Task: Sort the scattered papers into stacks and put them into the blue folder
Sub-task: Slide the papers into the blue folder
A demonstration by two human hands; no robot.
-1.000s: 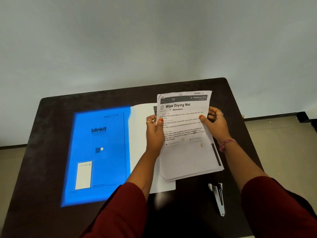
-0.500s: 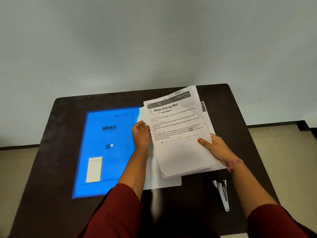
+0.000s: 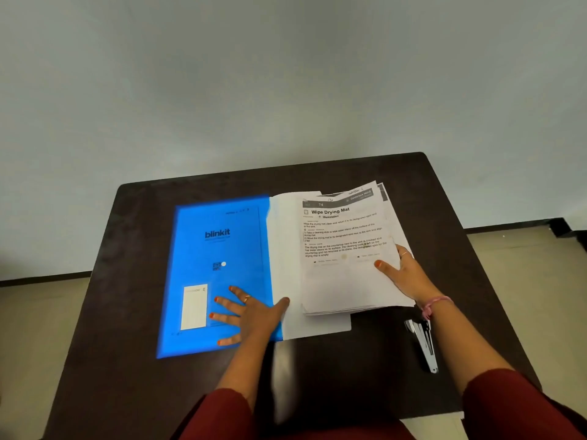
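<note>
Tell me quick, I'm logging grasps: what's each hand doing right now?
Left hand: open, fingers spread flat on the blue folder.
Right hand: holding the paper stack, thumb on top.

Blue folder (image 3: 219, 274) lies open and flat on the dark table, its blue cover to the left bearing "blinkit" print, a small code mark and a white label near the lower edge. White inner leaf to the right. Stack of papers (image 3: 346, 268) rests on that leaf, edges uneven, top sheet headed "Wipe Drying Mat".
</note>
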